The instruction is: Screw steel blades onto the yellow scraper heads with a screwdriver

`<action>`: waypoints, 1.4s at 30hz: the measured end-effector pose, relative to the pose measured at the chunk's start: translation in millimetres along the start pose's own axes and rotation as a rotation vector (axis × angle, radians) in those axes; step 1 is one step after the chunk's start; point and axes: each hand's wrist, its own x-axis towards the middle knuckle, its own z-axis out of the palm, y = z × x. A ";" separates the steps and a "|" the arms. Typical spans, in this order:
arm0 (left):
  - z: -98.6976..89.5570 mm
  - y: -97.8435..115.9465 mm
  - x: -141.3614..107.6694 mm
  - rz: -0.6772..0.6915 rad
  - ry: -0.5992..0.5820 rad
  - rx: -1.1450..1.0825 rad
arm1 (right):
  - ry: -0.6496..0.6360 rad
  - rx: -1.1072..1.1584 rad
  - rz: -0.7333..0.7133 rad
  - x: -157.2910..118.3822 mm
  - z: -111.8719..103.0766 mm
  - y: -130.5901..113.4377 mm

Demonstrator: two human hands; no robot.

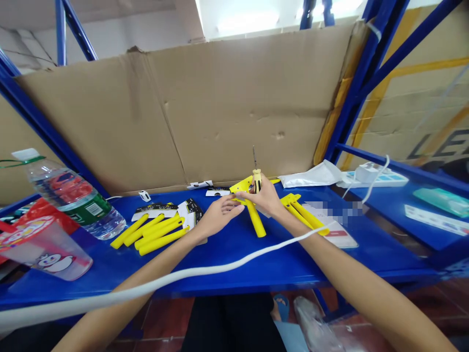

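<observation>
My right hand (266, 196) is closed around a screwdriver (257, 182) with a cream and black handle, its thin shaft pointing up. The same hand lies against a yellow hand tool (256, 221) with a flat, wide head and a round handle that slants down toward me. At the left edge of that head are the curled fingers of my left hand (219, 216), which seem to pinch it; the exact contact is small and partly hidden. To the right, partly behind my right forearm, rest more yellow tools (304, 215).
Several yellow handles (154, 232) with black-and-white cards (189, 213) lie at left. Beyond them are a large water bottle (78, 195) and a plastic cup (54, 249). A white cable (220, 269) crosses before my forearms. Cardboard (249, 107) walls the back; a power strip (388, 178) sits right.
</observation>
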 end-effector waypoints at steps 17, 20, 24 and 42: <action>-36.4 14.8 12.2 -0.287 0.073 -0.779 | -0.144 -0.387 -0.042 8.5 -0.3 32.7; -42.4 9.4 6.4 -0.266 0.063 -0.756 | -0.273 -0.467 -0.060 1.5 7.1 37.9; -38.8 0.8 -1.6 -0.245 0.051 -0.719 | -0.342 -0.579 -0.073 -2.0 18.6 36.3; -19.0 2.5 -16.3 -0.423 0.053 -0.734 | -0.409 -0.740 -0.173 16.0 31.2 51.8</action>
